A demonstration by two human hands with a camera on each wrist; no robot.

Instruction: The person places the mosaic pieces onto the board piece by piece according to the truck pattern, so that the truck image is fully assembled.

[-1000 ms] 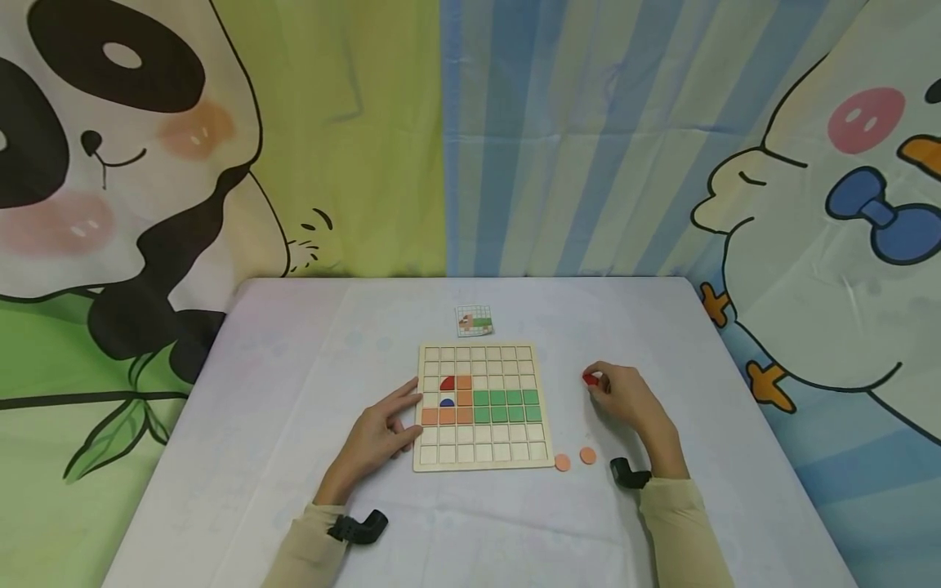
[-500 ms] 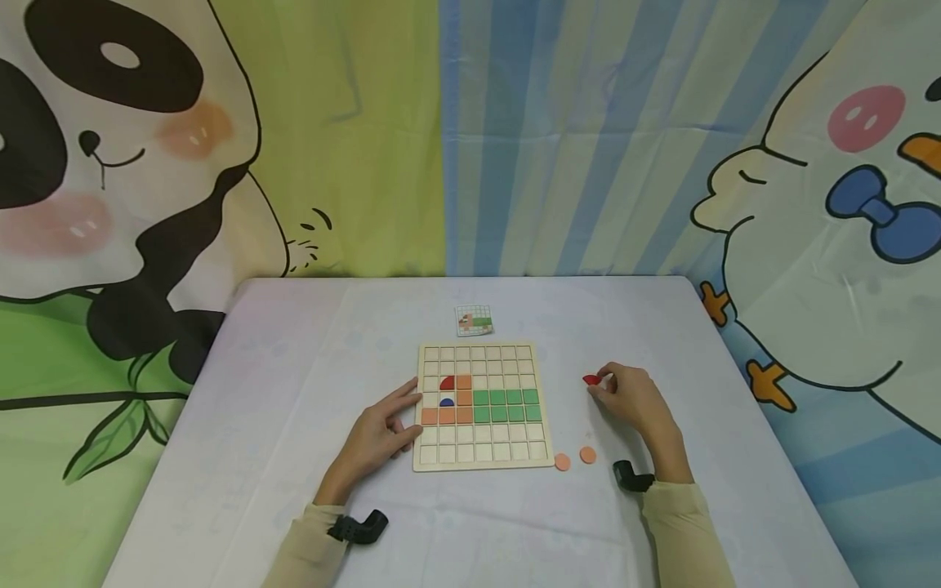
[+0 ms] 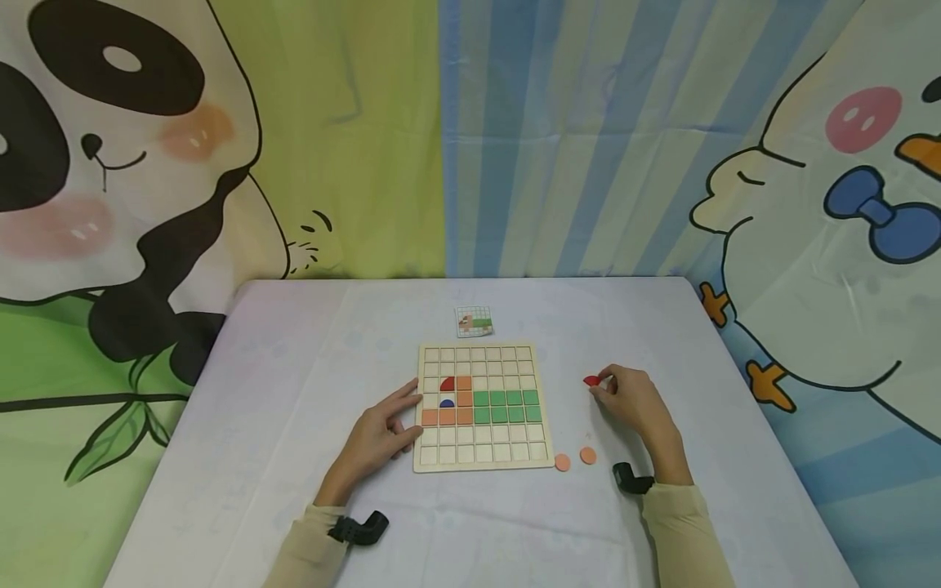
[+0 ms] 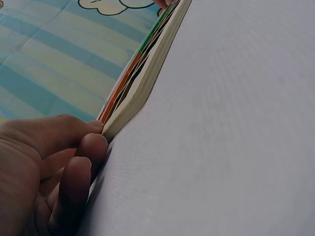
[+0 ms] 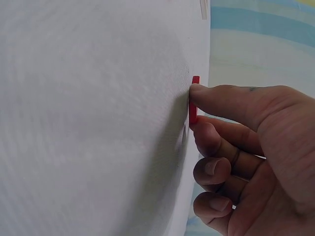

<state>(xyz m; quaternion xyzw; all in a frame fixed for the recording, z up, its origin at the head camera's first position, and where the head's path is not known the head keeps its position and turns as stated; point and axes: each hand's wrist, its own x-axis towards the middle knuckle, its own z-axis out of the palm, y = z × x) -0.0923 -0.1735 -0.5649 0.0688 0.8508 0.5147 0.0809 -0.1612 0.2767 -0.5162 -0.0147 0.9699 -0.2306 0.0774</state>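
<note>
A pale wooden grid board [image 3: 485, 450] lies on the table. Several green squares [image 3: 507, 398] and orange squares [image 3: 465, 398] fill some of its cells, with a red quarter-round piece [image 3: 448, 384] and a blue half-round piece [image 3: 447, 403]. My left hand [image 3: 375, 437] rests against the board's left edge, fingertips and thumb touching it. To the board's right, my right hand [image 3: 628, 398] pinches a small red piece [image 5: 194, 105] between thumb and fingers, low at the tabletop. Part of that piece is hidden by the fingers; its visible side is rounded.
Two orange discs [image 3: 575, 459] lie near the board's lower right corner. Behind the board is a small picture card [image 3: 474, 321] with a coloured grid pattern. The table has a white cloth [image 3: 331, 343], and printed curtains [image 3: 573, 139] hang behind it.
My right hand has shifted very slightly right and toward me, and more of the red piece shows beyond its fingertips. The left hand and board stay where they were.
</note>
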